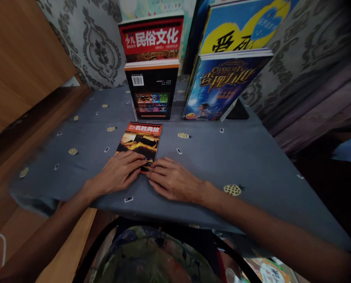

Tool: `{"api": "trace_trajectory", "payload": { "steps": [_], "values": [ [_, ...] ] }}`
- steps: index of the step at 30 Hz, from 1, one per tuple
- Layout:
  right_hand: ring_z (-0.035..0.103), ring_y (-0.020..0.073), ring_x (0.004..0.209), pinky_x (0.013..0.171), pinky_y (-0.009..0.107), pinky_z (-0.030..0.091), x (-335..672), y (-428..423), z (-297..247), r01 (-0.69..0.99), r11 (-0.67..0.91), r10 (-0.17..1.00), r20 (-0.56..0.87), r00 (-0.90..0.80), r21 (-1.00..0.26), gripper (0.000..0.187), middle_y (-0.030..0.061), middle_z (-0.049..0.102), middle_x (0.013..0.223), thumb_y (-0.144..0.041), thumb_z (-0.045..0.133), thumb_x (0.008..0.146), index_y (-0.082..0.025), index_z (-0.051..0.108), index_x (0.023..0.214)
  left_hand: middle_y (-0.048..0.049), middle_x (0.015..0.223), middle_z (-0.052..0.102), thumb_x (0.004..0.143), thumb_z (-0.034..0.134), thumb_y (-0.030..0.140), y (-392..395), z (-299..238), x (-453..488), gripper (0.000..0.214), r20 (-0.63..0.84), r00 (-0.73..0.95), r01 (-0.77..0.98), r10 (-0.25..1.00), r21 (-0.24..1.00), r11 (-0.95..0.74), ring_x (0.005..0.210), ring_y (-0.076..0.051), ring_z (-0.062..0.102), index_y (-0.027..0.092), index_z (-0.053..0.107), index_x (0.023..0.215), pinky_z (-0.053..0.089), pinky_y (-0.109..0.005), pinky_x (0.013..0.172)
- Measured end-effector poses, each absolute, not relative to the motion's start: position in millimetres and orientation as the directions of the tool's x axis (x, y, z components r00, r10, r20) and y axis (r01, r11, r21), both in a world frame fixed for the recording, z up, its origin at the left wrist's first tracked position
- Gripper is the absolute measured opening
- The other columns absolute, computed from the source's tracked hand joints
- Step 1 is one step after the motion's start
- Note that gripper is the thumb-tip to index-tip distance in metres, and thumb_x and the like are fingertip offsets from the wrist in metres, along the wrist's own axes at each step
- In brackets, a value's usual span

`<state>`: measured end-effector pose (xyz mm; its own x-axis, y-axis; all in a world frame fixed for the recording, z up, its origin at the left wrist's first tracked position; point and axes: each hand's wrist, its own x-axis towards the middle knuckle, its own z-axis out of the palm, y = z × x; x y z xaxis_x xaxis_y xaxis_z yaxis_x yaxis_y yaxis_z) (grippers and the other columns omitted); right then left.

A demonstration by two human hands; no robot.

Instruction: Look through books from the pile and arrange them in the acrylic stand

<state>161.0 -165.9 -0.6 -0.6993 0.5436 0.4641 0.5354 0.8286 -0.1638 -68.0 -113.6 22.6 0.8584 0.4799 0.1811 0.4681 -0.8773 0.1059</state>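
A thin book with an orange title band and a Great Wall picture (141, 139) lies flat on the grey patterned tablecloth (237, 157). My left hand (119, 173) rests palm down on the book's near edge, fingers stretched out flat. My right hand (172, 180) lies flat on the cloth just right of the book's near corner, its fingertips touching that corner and meeting the left hand's fingers.
Books stand against the back wall: a black one (152, 92) in front of a red-titled one (152, 37), and a blue one (222, 84) in front of a yellow-and-blue one (240, 27). A wooden panel (19, 59) rises at left. The table's front edge is near my body.
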Motion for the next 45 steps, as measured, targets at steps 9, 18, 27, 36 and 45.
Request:
{"api": "trace_trajectory", "payload": {
  "steps": [9,18,27,36,45],
  "values": [
    [0.060,0.0224,0.099,0.087,0.035,0.053,160.0,-169.2,-4.0,0.539,0.834,0.530,0.445,-0.722,-0.117,0.030,0.0101,0.072,0.091,-0.029,0.048,0.100,-0.012,0.071,0.097,-0.0100,0.142,0.057,0.103,0.034,0.024,-59.7,21.3,-24.0,0.041,0.093,0.896,0.430,0.435,0.074,-0.900,0.132,-0.023,0.051,0.018,0.052,0.140,0.042,-0.043,0.111],
    [0.061,0.0246,0.097,0.078,0.035,0.055,160.8,-168.3,-3.7,0.519,0.842,0.525,0.453,-0.721,-0.150,0.030,0.0105,0.072,0.087,-0.028,0.047,0.101,-0.011,0.070,0.092,-0.0136,0.140,0.058,0.102,0.036,0.026,-9.1,11.4,14.5,0.042,0.131,0.867,0.478,0.481,0.056,-0.877,0.129,-0.024,0.053,0.012,0.056,0.135,0.041,-0.043,0.111],
    [0.064,0.0185,0.092,0.082,0.034,0.055,165.8,-156.5,-9.4,0.530,0.714,0.699,0.501,-0.510,-0.457,0.032,0.0096,0.072,0.101,-0.022,0.046,0.101,-0.017,0.063,0.127,-0.0161,0.134,0.060,0.100,0.040,0.027,-21.7,6.9,-29.4,0.037,0.249,0.623,0.764,0.742,0.013,-0.646,0.121,-0.029,0.055,0.012,0.061,0.126,0.044,-0.045,0.105],
    [0.057,0.0300,0.121,0.099,0.049,0.046,164.5,-137.6,-4.1,0.808,0.469,0.877,0.297,-0.378,-0.357,0.046,0.0161,0.067,0.127,-0.039,0.059,0.095,-0.016,0.058,0.134,-0.0172,0.107,0.068,0.100,0.038,0.030,-28.2,6.8,-47.9,0.037,0.219,0.433,0.898,0.874,-0.023,-0.439,0.104,-0.031,0.060,0.011,0.064,0.118,0.045,-0.042,0.093],
    [0.046,0.0333,0.139,0.114,0.054,0.034,162.2,-115.5,-10.2,0.863,0.385,0.919,0.226,-0.324,-0.327,0.070,0.0191,0.047,0.153,-0.056,0.059,0.091,-0.014,0.047,0.145,-0.0117,0.108,0.073,0.091,0.052,0.025,-8.7,-0.7,-60.7,0.034,0.262,0.273,0.752,0.926,0.542,-0.375,0.101,-0.027,0.066,0.016,0.066,0.120,0.047,-0.039,0.093]
  ]
}}
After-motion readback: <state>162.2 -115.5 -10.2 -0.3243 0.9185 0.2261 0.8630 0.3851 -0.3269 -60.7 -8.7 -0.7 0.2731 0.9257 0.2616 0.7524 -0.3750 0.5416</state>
